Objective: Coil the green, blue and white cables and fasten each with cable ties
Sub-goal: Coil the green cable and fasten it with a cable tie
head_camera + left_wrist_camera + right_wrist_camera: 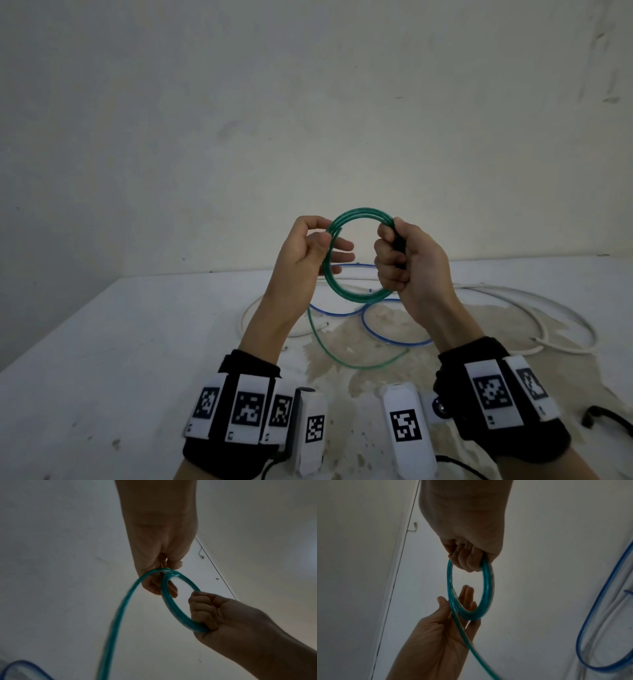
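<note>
Head downward, wrists close, upward, sharing green cable (363, 210)

White table (102, 342), brownish stain (387, 322) patchy over its middle. Pale wall (308, 102) behind, dark scuffs (609, 99) top right. Wrist views: thin dark wire (217, 569) runs along a wall seam, small clip (202, 557) beside it.
</note>
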